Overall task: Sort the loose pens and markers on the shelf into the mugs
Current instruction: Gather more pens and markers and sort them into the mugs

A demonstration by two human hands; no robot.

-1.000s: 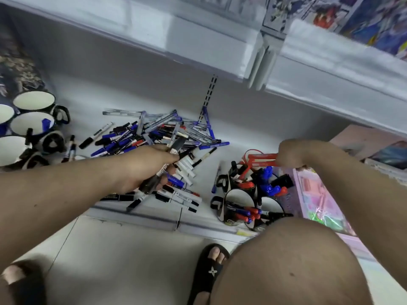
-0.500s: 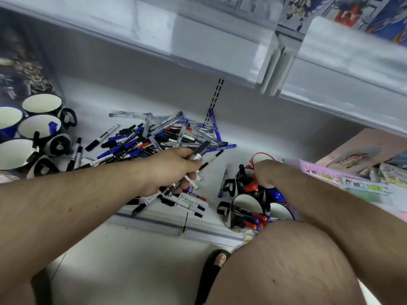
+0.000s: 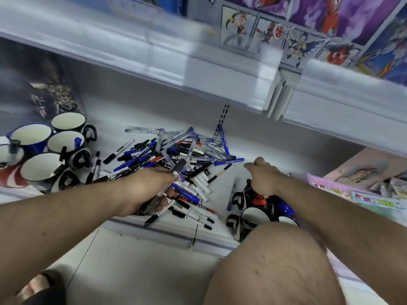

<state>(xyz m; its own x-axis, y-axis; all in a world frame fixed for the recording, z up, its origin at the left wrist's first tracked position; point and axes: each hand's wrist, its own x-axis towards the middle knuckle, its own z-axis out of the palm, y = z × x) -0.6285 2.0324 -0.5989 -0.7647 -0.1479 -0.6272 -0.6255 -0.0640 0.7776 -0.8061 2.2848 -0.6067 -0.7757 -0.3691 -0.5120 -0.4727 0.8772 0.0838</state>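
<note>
We are gripping a bunch of markers in our left hand while our right hand, fingers curled on nothing visible, is hovering over the mugs.

The upper shelf is smeared by motion blur, and anything printed on its front strip cannot be read. The right hand covers the back mugs of the right-hand cluster, so their contents are mostly hidden; the knee cuts off the front mugs. Whether the right hand's fingers hold anything cannot be told. The left hand hides the middle of the markers it grips, so their number is unclear. Print on the pen pile is too small to read. A patterned mug is cut by the left edge.
</note>
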